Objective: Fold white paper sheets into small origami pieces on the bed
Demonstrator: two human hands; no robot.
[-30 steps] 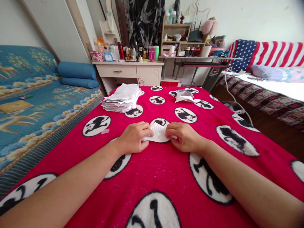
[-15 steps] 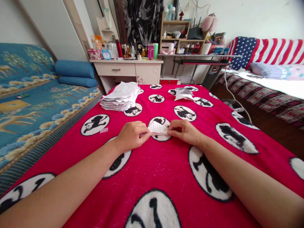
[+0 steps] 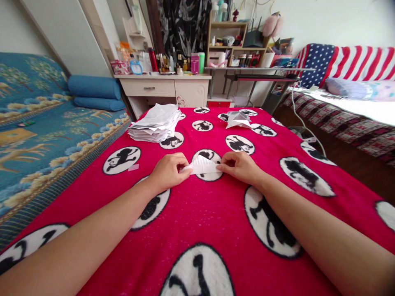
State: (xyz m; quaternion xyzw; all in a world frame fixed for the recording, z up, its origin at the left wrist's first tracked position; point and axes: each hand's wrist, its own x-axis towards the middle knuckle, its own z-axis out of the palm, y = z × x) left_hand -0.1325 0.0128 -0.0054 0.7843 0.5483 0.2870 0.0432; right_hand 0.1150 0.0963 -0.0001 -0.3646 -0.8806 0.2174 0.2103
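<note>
A small sheet of white paper (image 3: 203,166), folded with a peak at the top and a straight band along its lower edge, is stretched between my hands in the middle of the view. My left hand (image 3: 170,169) pinches its left end between thumb and fingers. At the right end, my right hand (image 3: 238,166) pinches the band the same way. Beneath lies a red blanket (image 3: 197,209) with white ovals and black figures. Faint lines of print show on the paper's peak.
A stack of white papers (image 3: 156,123) rests at the far left of the blanket. Folded paper pieces (image 3: 238,120) sit at the far right. A small pale scrap (image 3: 133,167) lies left of my hand. Behind stand a white dresser (image 3: 160,88) and a desk (image 3: 259,69).
My left hand has shifted slightly left along the paper, showing more of its end. The lower band now faces me flatter and whiter. The view has tilted slightly.
</note>
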